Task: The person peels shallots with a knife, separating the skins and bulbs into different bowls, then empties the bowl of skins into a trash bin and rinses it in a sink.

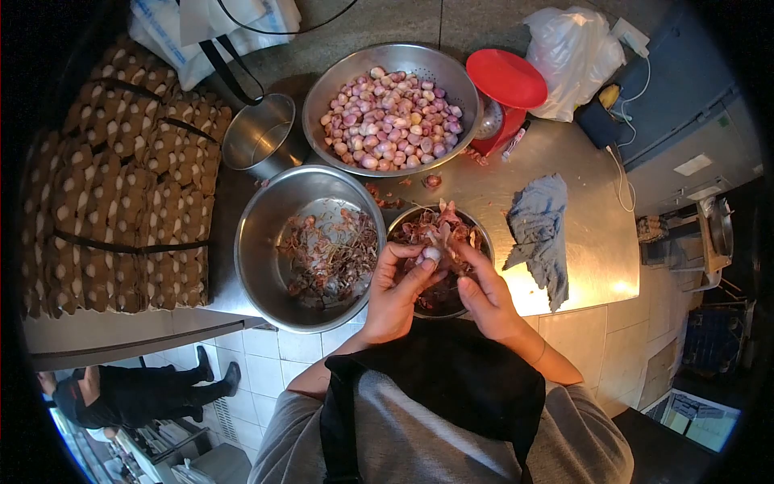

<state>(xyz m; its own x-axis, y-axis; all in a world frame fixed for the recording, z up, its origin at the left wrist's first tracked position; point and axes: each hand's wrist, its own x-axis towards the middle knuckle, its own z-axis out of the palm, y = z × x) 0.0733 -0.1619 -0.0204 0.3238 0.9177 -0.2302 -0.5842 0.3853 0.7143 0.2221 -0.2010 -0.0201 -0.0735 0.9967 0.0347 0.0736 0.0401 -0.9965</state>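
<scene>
Fingers of the left hand [395, 286] pinch one peeled shallot [432, 255] above the small bowl [476, 234]; the right hand [484, 294] grips its skin. Three bowls: colander [322, 89] heaped with shallots, peel bowl [258, 234], smallest beneath hands. One cup [258, 137], one rag [538, 234].

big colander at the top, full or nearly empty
Well filled. The colander holds a heap of pinkish-purple shallots that hides most of its base; only the upper wall with its holes shows bare.
</scene>
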